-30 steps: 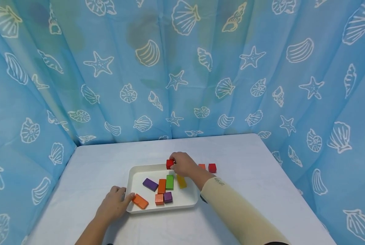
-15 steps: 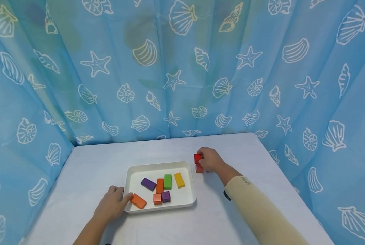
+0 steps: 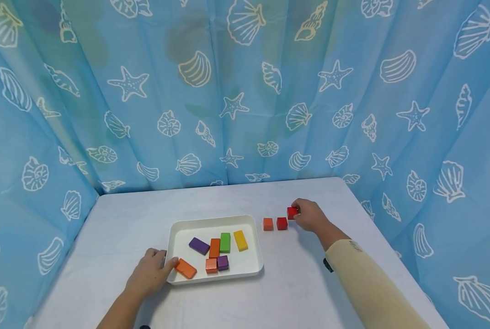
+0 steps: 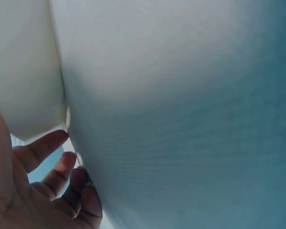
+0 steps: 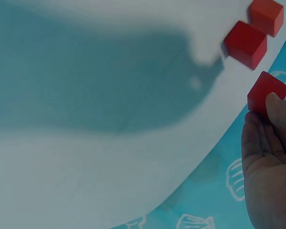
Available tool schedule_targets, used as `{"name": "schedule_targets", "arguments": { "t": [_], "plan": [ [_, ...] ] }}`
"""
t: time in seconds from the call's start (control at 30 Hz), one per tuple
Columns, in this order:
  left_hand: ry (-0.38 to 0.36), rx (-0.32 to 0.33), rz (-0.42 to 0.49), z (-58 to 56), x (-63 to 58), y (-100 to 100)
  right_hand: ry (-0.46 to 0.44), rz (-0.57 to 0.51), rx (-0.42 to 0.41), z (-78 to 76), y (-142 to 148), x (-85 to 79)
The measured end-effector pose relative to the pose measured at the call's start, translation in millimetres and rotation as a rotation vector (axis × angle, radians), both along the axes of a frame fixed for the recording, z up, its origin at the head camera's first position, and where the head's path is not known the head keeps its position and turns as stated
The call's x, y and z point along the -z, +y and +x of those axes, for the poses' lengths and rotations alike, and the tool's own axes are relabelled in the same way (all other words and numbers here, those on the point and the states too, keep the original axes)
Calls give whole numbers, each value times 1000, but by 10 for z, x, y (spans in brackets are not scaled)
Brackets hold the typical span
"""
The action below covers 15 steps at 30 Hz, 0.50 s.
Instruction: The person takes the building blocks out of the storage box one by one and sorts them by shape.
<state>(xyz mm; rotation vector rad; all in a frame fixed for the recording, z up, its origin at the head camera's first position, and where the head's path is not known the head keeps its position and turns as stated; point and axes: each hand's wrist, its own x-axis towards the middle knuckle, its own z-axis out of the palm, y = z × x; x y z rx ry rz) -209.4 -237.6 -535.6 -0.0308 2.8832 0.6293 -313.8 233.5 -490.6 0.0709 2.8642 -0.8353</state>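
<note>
The right hand (image 3: 311,215) has moved rightward with its red cube (image 3: 292,213), past the orange cube (image 3: 268,224) and second red cube (image 3: 282,223) on the desk (image 3: 125,224); it pinches the cube between thumb and fingers, near the second one. The left hand (image 3: 147,275) holds the white tray (image 3: 249,258) by its left rim, thumb over the edge.

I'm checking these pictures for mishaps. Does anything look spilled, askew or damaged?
Nothing visible looks spilled or damaged. Slightly askew, in the white tray: the long purple block and the orange block nearest the left hand lie slanted, unlike the straighter green block. That looks like loose placement, not a fault.
</note>
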Motion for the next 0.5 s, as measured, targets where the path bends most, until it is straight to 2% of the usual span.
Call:
{"name": "schedule_targets", "arguments": {
  "t": [0.5],
  "plan": [
    [-6,-13,-4,-24,50,-3,-59,0,15,31,132,220]
  ]
}}
